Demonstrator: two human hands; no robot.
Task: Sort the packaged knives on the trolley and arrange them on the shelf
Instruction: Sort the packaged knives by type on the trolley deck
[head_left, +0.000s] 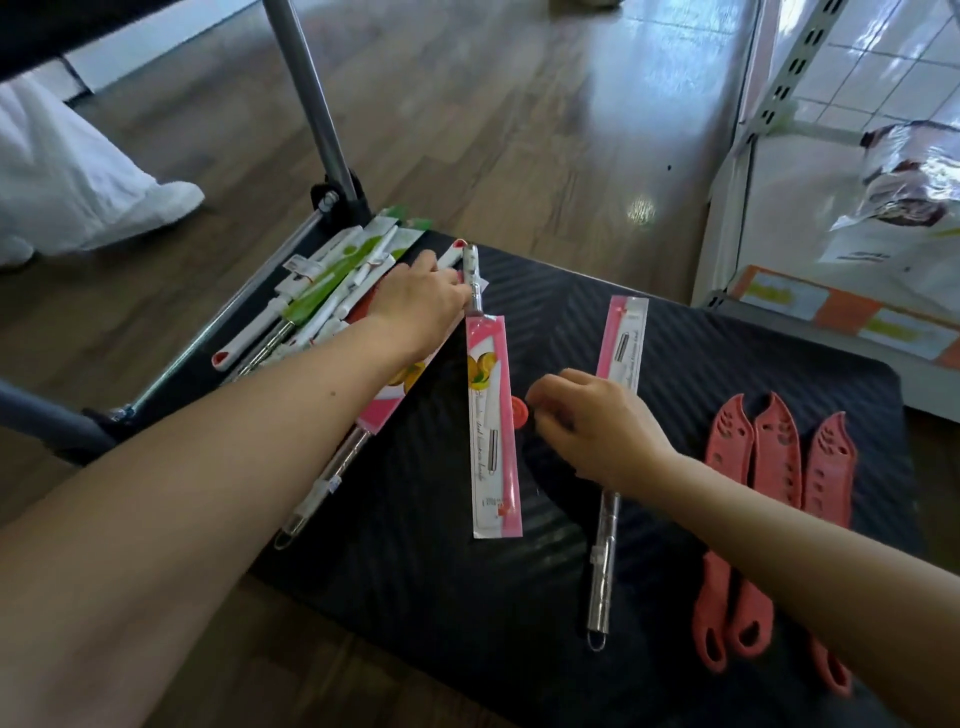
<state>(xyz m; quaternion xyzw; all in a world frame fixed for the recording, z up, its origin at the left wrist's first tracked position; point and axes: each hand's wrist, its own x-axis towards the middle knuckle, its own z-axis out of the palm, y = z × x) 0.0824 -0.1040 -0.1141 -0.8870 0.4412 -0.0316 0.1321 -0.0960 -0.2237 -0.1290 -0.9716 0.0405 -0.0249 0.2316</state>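
Script printing runs along the pink knife sleeve (493, 431) at the centre of the black trolley deck (467, 597); it is too blurred to read. Left hand (421, 296) lies flat, fingers loosely extended, on the pile of green-and-white packaged knives (332, 280) at the deck's far-left corner. Right hand (597, 426), fingers curled narrow, rests over a second pink-sleeved knife (618, 353); whether it grips cannot be told. Three red knives (774, 462) lie at the deck's right edge.

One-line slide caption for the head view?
Left hand reaches green-sleeved knives; right hand over pink-sleeved knife on trolley.
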